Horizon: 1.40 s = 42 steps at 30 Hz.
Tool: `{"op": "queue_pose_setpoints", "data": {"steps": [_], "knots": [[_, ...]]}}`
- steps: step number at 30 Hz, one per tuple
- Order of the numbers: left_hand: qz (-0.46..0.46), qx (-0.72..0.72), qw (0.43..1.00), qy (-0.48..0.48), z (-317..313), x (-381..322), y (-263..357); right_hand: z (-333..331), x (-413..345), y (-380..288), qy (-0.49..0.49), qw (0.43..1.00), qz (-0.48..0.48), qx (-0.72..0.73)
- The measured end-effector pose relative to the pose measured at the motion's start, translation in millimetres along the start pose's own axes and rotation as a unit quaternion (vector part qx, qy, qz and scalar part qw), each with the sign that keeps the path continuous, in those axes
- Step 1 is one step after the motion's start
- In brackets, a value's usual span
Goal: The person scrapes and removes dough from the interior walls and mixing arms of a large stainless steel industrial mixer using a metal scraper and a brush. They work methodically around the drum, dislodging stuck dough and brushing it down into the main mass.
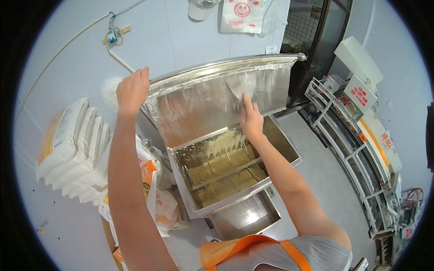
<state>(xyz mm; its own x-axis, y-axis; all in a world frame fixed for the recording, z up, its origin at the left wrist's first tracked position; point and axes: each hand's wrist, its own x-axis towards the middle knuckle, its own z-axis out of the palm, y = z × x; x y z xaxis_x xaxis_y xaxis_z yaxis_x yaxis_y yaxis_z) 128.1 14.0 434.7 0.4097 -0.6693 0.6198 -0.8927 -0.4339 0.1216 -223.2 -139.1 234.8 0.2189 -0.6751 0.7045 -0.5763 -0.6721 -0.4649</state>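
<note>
My left hand [133, 88] grips the rim at the left end of a raised stainless steel lid [193, 111], whose inner face is streaked with flour. In my right hand [251, 118] is a flat scraper [241, 88], its blade lying against the lid's inner face; the hand is slightly blurred. Under the lid stands the open steel tub of a dough mixer [184, 203]. Pale crumbly dough or damp flour [217, 169] lies inside, around a shaft with thin rods [230, 173].
White flour sacks [73, 145] are stacked at the left, with an opened bag [149, 172] beside the tub. A steel tray [244, 216] sits below the tub's front. A long framed machine [352, 149] stands at the right. A pipe [120, 61] runs down the wall.
</note>
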Motion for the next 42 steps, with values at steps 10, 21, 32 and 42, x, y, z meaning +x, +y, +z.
{"op": "queue_pose_setpoints", "data": {"steps": [10,21,32,42], "knots": [[-0.021,0.020,0.999,0.027,3,1,10,-30,6,78,-0.017,0.999,-0.038,-0.031],[-0.014,0.083,0.995,0.049,16,2,5,-62,39,137,-0.003,0.999,-0.003,-0.044],[-0.003,0.093,0.992,0.091,37,8,-18,-70,96,171,0.062,0.996,-0.051,-0.028],[-0.037,-0.014,0.997,0.062,40,40,-15,-64,-50,80,-0.247,0.949,0.089,-0.172]]}}
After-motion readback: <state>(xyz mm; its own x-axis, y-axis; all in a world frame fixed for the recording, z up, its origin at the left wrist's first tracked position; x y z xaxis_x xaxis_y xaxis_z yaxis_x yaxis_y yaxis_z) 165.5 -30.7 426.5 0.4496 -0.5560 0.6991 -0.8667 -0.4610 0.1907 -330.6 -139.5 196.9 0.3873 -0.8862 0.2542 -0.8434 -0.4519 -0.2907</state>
